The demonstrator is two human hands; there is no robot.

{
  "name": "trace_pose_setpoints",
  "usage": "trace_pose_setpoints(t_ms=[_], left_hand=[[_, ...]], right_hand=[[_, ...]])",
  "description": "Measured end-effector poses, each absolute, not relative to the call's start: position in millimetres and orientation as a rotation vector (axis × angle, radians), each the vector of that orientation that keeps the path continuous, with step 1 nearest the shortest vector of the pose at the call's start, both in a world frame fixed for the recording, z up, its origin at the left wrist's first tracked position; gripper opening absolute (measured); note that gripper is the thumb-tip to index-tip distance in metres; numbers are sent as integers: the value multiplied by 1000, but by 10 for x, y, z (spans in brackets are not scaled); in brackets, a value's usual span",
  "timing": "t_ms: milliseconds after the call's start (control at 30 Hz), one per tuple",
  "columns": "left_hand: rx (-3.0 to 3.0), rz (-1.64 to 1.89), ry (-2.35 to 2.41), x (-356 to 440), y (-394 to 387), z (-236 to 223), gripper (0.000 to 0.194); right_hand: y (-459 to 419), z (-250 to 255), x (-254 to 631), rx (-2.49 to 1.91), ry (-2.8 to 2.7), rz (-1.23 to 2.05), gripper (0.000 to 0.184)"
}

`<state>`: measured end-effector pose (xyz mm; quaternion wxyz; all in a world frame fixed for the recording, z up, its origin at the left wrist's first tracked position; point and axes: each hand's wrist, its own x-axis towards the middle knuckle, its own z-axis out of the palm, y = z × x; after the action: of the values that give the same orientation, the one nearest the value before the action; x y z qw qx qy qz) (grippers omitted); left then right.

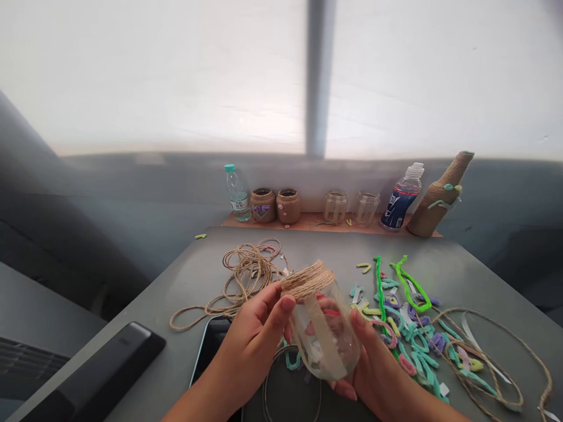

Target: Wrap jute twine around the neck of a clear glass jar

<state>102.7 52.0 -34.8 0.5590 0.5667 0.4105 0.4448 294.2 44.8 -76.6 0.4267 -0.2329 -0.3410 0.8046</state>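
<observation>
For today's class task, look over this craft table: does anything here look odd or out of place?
The glass jar between the left hand and right hand looks odd: jute twine covers only its neck, and a pale strip runs lengthwise down the otherwise bare glass.

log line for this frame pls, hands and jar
left hand: holding glass jar near twine wrap | right hand: holding jar's lower part | nearby: loose jute twine, pipe cleaners

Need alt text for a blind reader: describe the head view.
The left hand and right hand hold a glass jar wound with jute twine at its top. Loose twine and bright pipe cleaners lie on a grey table. Twine-wrapped jars stand behind.
</observation>
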Motion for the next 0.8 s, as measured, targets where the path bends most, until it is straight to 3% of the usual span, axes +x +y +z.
trace_pose_setpoints(t_ms=[100, 267, 800], left_hand=[[1369, 1062, 996, 1040, 534, -325, 41], [1355, 1072, 987, 1028, 528, -349, 40], [1353, 1055, 947, 1021, 547, -315, 43]], right_hand=[[456, -787, 2933, -565, -883, 1970, 58], [457, -821, 2983, -611, -971, 1938, 68], [451, -782, 2983, -563, -1095, 1954, 49]])
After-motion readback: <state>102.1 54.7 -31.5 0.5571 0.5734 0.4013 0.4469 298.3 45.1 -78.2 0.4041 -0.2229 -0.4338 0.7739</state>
